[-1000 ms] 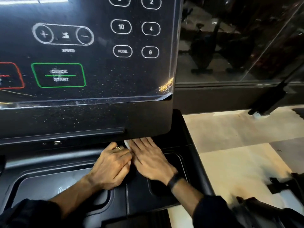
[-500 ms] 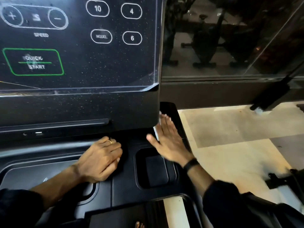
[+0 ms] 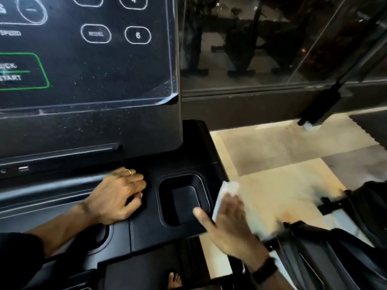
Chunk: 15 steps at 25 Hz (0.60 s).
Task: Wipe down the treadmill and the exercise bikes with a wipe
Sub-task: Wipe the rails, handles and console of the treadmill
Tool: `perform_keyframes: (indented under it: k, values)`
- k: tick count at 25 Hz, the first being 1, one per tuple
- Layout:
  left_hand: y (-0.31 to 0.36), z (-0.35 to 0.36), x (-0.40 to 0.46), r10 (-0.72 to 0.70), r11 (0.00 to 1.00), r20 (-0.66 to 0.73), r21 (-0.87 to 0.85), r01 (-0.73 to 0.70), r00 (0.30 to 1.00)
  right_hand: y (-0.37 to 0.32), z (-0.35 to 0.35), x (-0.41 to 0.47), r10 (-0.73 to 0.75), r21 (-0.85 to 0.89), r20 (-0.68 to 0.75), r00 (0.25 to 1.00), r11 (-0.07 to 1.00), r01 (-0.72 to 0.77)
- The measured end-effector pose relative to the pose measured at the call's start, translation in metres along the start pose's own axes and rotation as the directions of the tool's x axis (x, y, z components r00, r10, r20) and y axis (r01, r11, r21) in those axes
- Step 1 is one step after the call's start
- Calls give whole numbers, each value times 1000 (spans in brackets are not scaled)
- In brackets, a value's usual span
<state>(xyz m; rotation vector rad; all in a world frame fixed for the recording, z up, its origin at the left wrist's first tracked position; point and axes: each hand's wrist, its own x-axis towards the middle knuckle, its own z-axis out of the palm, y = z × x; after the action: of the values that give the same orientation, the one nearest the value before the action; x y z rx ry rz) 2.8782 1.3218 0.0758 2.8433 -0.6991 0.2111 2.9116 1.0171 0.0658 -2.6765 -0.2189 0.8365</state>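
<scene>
At the right edge of the black plastic treadmill console tray (image 3: 167,233), my right hand (image 3: 228,225) lies flat with straight fingers pressing the white wipe (image 3: 225,190) against the tray's outer rim; the hand covers most of the wipe, so I see only its upper end and a strip along its left side, both smeared by motion blur. My left hand (image 3: 117,197) rests knuckles-up on the tray left of the rectangular cup recess (image 3: 184,198), fingers curled under with a gold ring (image 3: 127,171) showing; I see nothing in its grasp, though the fingertips are tucked out of sight. Above, the dark glossy touch panel (image 3: 88,65) is cut off at the top and left: a green-outlined start button, a speed label and a few numbered keys are partly legible, and pale specks dot the glass. Behind the panel's right edge, a dark window (image 3: 272,38) holds dim shapes of exercise bikes (image 3: 240,49), too murky for detail. A black wristband (image 3: 266,268) circles my right wrist. Lower right, a black bag-like mass (image 3: 335,254) is hard to identify. A bare foot (image 3: 174,280) peeks in at the bottom edge.
</scene>
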Motion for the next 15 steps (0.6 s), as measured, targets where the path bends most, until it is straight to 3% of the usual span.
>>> perform_keyframes:
  k: [1, 3, 5, 6, 8, 11, 13, 15]
  values:
    - [0, -2, 0, -6, 1000, 6, 14, 6, 1000, -6, 0, 11, -66, -34, -68, 996, 997, 64]
    - [8, -5, 1, -29, 999, -13, 34, 29, 1000, 10, -9, 39, -85, 230, -116, 990, 967, 111]
    - [23, -3, 3, -69, 998, -17, 13, 69, 997, 42, -21, 40, -22, 571, 15, 1000, 821, 9]
    - [35, 3, 2, -68, 998, 11, 4, 68, 998, 60, -18, 23, -48, 640, 122, 991, 767, -42]
    - [49, 11, 4, -58, 998, 21, 23, 58, 998, 80, -3, -14, 72, 501, 229, 971, 846, -182]
    - [47, 16, 7, -61, 998, 15, 6, 61, 998, 58, 13, -50, 237, 70, 59, 970, 968, -241]
    - [46, 16, 7, -68, 998, 18, 13, 68, 998, 30, 21, -38, 108, 17, -25, 994, 994, -108]
    - [48, 14, 9, -59, 998, 38, 24, 58, 998, 27, 19, -6, -38, 102, -114, 993, 994, 50]
